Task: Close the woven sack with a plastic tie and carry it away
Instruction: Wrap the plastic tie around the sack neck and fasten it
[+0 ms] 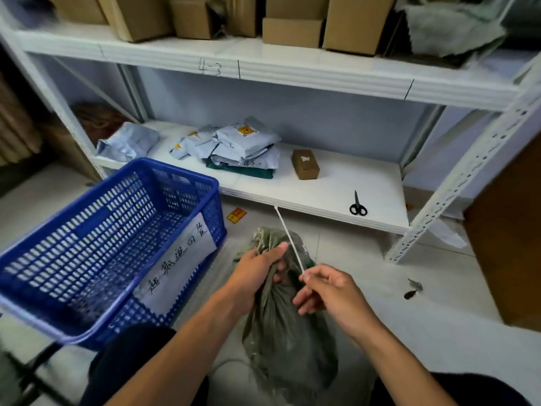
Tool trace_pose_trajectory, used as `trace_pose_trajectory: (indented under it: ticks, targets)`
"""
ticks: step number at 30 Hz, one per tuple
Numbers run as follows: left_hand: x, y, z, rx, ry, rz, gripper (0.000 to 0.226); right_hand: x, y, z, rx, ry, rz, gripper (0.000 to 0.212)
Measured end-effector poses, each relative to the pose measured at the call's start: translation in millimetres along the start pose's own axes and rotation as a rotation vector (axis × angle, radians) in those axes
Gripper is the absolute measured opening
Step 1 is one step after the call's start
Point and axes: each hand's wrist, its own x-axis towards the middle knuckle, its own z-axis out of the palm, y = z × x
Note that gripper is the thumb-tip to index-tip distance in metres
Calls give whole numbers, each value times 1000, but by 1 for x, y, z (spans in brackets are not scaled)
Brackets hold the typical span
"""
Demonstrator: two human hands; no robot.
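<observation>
A grey-green woven sack (281, 341) stands on the floor between my knees, its mouth gathered into a neck. My left hand (257, 271) grips that bunched neck just below the ruffled top. A white plastic tie (288, 237) slants up and away from the neck toward the shelf edge. My right hand (328, 291) pinches the tie's near end between thumb and forefinger, right beside the neck. How far the tie wraps the neck is hidden by my left hand.
A blue plastic basket (202, 183) with a paper label stands at the left. Black scissors (357, 206) lie near the front edge of the white lower shelf (336, 186), with mailer bags (234, 148) and a small box (305, 164) behind. A brown panel (509, 244) stands at right.
</observation>
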Motion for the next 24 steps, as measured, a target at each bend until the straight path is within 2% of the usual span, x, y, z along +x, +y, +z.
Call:
trace_pose_trajectory:
  ticks: [5, 12, 17, 21, 24]
  targets:
    - [-10, 15, 0, -1, -5, 102, 35, 7, 7, 4, -10, -108, 22, 15]
    - [34, -2, -2, 297, -18, 70, 33, 39, 26, -13, -235, -166, 37, 15]
    - [74, 6, -1, 550, -15, 92, 36, 72, 18, -34, -294, 24, -79, 8]
    - [98, 3, 0, 811, -91, 172, 14, 94, 18, -40, -270, 15, -134, 17]
    - [115, -6, 6, 895, -175, 208, 4, 107, 17, -42, -189, 62, -116, 18]
